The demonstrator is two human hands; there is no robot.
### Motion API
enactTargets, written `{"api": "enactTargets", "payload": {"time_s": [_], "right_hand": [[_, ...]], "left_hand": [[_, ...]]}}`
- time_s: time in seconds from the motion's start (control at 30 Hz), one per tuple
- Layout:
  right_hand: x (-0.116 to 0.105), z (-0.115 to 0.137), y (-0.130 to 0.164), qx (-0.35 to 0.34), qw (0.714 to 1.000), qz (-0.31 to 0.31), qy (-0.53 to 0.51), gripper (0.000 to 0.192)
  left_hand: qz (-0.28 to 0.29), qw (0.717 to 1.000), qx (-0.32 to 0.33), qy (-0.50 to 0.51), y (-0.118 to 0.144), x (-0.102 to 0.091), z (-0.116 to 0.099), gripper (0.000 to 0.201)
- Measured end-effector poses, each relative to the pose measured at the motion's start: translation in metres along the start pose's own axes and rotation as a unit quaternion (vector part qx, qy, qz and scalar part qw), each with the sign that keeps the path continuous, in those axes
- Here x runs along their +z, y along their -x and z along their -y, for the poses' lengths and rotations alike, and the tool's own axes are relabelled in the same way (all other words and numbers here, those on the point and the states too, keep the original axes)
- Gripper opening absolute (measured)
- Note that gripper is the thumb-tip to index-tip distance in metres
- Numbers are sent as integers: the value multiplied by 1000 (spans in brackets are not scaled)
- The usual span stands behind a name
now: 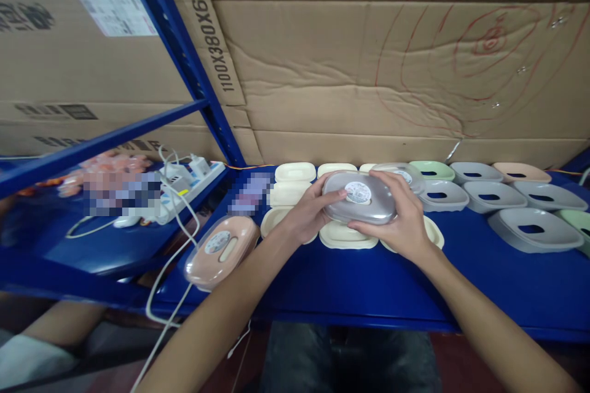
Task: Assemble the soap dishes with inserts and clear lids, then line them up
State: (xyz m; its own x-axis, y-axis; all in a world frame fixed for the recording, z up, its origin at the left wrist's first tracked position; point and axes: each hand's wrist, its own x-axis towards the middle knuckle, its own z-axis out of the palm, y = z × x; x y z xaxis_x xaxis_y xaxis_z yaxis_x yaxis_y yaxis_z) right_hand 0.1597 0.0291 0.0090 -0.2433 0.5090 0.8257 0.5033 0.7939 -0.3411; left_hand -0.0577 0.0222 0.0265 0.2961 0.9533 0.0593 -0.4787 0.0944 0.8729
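Note:
Both hands hold a grey oval plastic box (380, 196) with a clear cover and a round sticker, above the blue table. My left hand (311, 212) grips its left end, thumb lying on top by the sticker. Around the right end, my right hand (408, 221) has its fingers over the far edge and its thumb at the near edge. Just behind the box is another clear cover (410, 173) with a round sticker, partly hidden. Cream oval plastic pieces (348, 238) lie below and behind the hands. A peach covered box (219, 252) rests beside my left forearm.
Several grey oval shells (534, 230) with slots, plus green (433, 170) and peach (523, 172) ones, stand at right. A power strip (198, 181) with white cables (173, 258) lies left, near a blue metal post (184, 55). Cardboard (322, 73) backs the table. Another person's arm (69, 325) shows lower left.

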Motion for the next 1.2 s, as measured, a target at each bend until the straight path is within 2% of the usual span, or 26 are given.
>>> {"api": "enactTargets", "payload": {"time_s": [0.4,0.6,0.73,0.83,0.9,1.03,1.2], "right_hand": [[-3,4,-1,10,1000,9,-14,90],[0,-1,2,99,989,-25,-111,72],[7,-15,6,172,960,1,-222,53],[9,-23,7,206,941,20,-266,48],[9,-25,6,209,938,30,-274,48],[9,-23,6,198,945,41,-259,44],[7,-20,5,176,954,46,-238,40]], "left_hand": [[-13,1000,5,-11,1,1,1,55],[-2,999,41,-16,4,2,-1,68],[16,996,77,-38,7,4,-3,78],[25,995,90,-46,8,7,-3,86],[8,995,87,-45,8,8,-2,81],[-26,994,89,-55,4,8,-1,57],[-18,993,99,-66,3,7,-1,54]]}}
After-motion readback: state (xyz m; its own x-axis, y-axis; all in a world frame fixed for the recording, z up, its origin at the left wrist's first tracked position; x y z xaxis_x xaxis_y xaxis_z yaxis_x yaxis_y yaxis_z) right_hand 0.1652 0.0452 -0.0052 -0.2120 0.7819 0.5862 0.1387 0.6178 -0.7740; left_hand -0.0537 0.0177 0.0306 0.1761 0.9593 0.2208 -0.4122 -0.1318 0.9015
